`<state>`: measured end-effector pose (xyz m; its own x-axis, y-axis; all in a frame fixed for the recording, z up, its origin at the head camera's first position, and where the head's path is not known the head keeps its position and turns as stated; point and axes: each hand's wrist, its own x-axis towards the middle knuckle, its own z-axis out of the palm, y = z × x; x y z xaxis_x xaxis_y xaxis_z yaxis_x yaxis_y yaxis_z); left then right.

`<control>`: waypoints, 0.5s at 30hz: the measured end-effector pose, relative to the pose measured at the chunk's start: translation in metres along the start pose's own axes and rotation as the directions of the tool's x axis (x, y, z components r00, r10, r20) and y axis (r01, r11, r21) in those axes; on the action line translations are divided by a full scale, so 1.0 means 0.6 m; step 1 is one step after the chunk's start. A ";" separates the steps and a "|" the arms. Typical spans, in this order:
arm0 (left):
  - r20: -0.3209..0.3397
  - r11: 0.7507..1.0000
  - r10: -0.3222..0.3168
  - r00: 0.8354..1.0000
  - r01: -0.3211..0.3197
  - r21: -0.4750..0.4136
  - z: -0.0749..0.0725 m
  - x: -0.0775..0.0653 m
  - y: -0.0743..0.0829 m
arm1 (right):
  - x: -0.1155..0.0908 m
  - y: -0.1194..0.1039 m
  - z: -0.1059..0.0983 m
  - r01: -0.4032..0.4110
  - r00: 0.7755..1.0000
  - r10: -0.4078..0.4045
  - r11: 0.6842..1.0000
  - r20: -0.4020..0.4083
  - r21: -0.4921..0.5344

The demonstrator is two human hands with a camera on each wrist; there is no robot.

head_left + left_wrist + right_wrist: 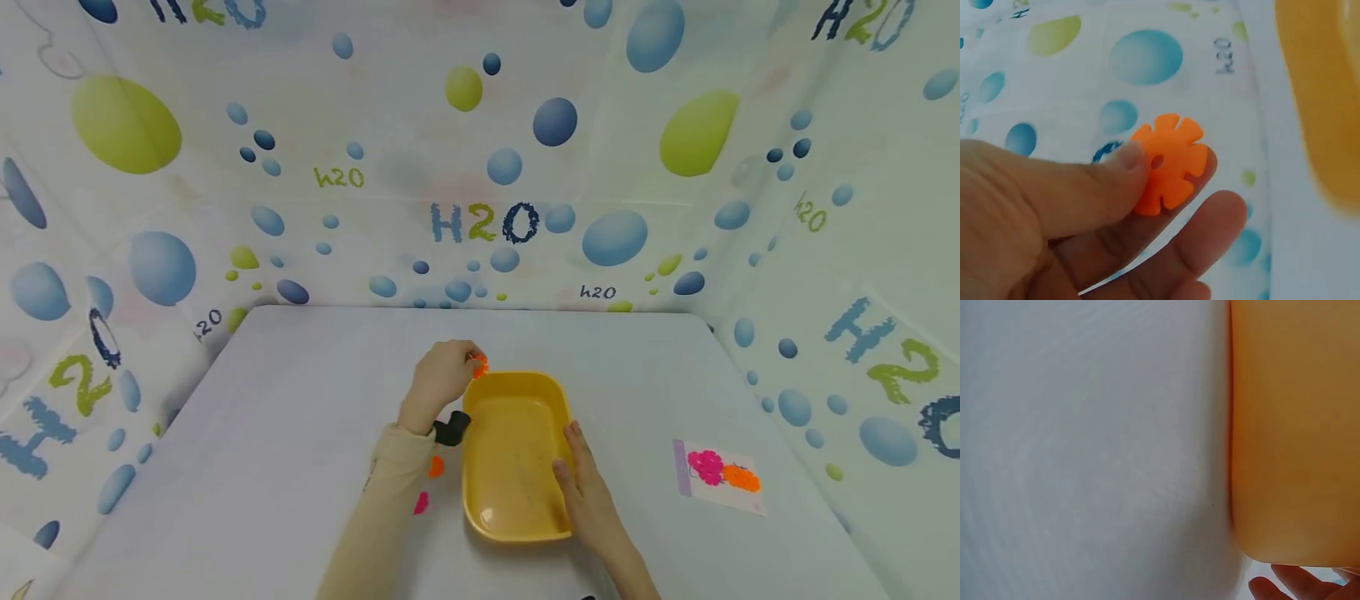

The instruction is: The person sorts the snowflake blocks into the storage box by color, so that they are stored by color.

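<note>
Now, right by the far-left corner of the yellow tray [517, 475], the left hand [441, 372] pinches an orange notched disc [1175, 159], while the right hand [588, 492] rests with straight fingers along the tray's right side! Judging from here, a light hold on the disc's flat faces, notches clear, looks best, and the sleeve [378, 517] should avoid brushing the orange piece [437, 467] and pink piece [422, 502] left of the tray.

An orange notched disc [1175, 153] is pinched, seemingly near the yellow tray [517, 458].
</note>
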<state>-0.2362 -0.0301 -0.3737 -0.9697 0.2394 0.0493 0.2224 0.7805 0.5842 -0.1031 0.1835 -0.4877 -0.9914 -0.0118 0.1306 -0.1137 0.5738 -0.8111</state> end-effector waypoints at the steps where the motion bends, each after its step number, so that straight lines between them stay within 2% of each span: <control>1: 0.012 1.000 -0.005 1.000 0.005 -0.002 0.011 0.010 0.012 | 0.000 0.001 0.000 0.000 1.000 0.000 1.000 -0.002 -0.002; 7: 0.077 0.995 -0.098 0.992 0.096 0.027 0.085 0.047 0.065 | 0.002 0.001 0.001 -0.026 1.000 0.026 1.000 -0.006 -0.016; 11: 0.155 0.981 -0.193 0.969 0.188 0.051 0.127 0.056 0.081 | 0.003 0.001 0.002 -0.035 0.999 0.035 0.999 -0.008 -0.019; 15: 0.218 0.968 -0.251 0.943 0.244 0.061 0.160 0.061 0.083 | 0.002 0.004 0.005 -0.012 1.000 0.012 1.000 -0.027 -0.009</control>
<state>-0.2510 0.0732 -0.4203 -0.9483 0.1553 -0.2768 -0.0151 0.8492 0.5279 -0.1047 0.1822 -0.4911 -0.9905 0.0173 0.1361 -0.1008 0.5815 -0.8073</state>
